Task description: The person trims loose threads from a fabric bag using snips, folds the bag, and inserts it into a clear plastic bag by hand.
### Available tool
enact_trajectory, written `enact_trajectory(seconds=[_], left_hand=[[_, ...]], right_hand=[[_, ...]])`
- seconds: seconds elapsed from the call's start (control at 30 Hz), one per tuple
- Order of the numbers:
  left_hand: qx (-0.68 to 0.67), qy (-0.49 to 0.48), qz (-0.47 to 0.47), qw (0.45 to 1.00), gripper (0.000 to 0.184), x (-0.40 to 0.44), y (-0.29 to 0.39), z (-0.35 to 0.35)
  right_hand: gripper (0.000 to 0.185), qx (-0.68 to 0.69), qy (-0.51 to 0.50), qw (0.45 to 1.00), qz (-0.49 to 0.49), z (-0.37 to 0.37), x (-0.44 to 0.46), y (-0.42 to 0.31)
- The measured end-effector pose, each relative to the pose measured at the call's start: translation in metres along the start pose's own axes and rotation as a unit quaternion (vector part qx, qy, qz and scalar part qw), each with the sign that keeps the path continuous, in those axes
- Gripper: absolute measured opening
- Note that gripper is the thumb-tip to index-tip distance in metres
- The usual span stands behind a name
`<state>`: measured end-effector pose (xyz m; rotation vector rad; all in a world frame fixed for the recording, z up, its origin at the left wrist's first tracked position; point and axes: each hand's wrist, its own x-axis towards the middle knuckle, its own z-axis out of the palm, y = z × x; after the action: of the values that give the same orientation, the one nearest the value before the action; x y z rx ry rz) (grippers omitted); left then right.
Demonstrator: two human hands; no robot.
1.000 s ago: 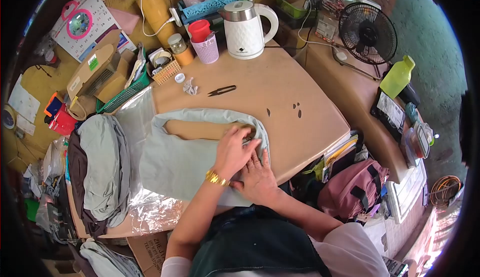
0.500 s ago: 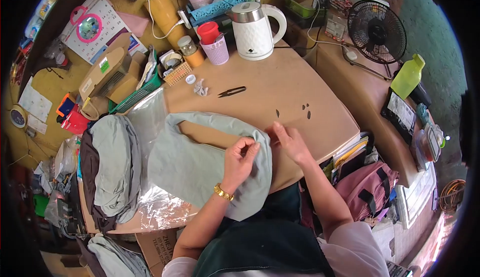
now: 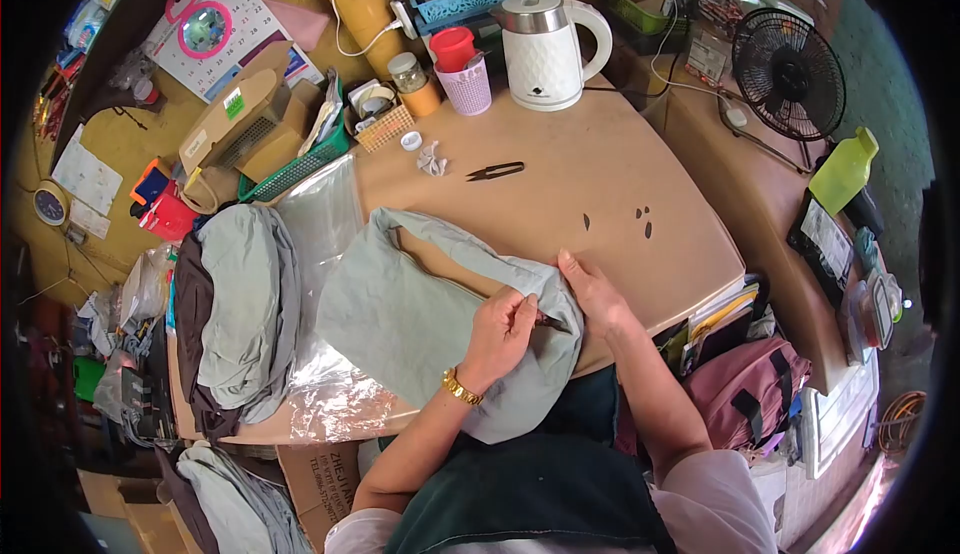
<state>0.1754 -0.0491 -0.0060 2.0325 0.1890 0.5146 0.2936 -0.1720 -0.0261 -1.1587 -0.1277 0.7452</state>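
Note:
A pale grey-green cloth garment (image 3: 410, 314) lies across the table's front, with a long opening along its upper part. My left hand (image 3: 503, 332), wearing a gold watch on the wrist, pinches this cloth near its right end. Against the right edge of the same cloth is my right hand (image 3: 598, 299), thumb pointing up and the other fingers curled, partly hidden by the fabric. Between the two hands the cloth is bunched, and a small dark gap shows in its folds. Black thread snips (image 3: 496, 171) rest on the table beyond the garment.
More grey and dark cloth (image 3: 245, 309) is piled at left on clear plastic sheet (image 3: 335, 219). Several small dark bits (image 3: 643, 222) dot the brown tabletop (image 3: 600, 169). A white kettle (image 3: 543, 54), a lilac cup (image 3: 465, 87) and baskets line the back. A black fan (image 3: 789, 74) stands right.
My right hand, apart from the cloth before, is now against its edge. The cloth between the hands has bunched up and a dark gap has appeared. The whole view has shifted slightly.

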Motion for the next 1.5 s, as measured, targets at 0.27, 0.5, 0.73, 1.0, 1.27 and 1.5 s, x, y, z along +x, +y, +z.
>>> enact_trajectory(seconds=[0.27, 0.5, 0.73, 1.0, 1.27, 1.5], left_hand=[[-0.239, -0.015, -0.326, 0.914, 0.056, 0.016, 0.018, -0.026], [-0.102, 0.046, -0.195, 0.974, 0.051, 0.017, -0.007, -0.025], [-0.503, 0.102, -0.277, 0.813, 0.034, 0.043, -0.033, -0.04], [-0.549, 0.162, -0.204, 0.794, 0.029, 0.035, 0.0, -0.036], [-0.562, 0.248, -0.241, 0.751, 0.009, 0.064, -0.043, -0.091], [-0.54, 0.288, -0.213, 0.761, 0.019, 0.031, -0.008, -0.07]], right_hand=[[0.029, -0.13, -0.155, 0.978, -0.042, 0.006, -0.012, -0.041], [0.025, -0.337, 0.017, 0.904, -0.263, 0.008, -0.002, -0.01], [0.027, -0.437, -0.075, 0.879, -0.177, 0.015, -0.026, -0.032], [0.025, -0.631, 0.09, 0.711, -0.296, 0.018, -0.005, -0.041], [0.025, -0.57, -0.068, 0.772, -0.272, 0.06, -0.015, -0.048], [0.021, -0.661, 0.083, 0.633, -0.395, 0.048, 0.027, -0.076]])
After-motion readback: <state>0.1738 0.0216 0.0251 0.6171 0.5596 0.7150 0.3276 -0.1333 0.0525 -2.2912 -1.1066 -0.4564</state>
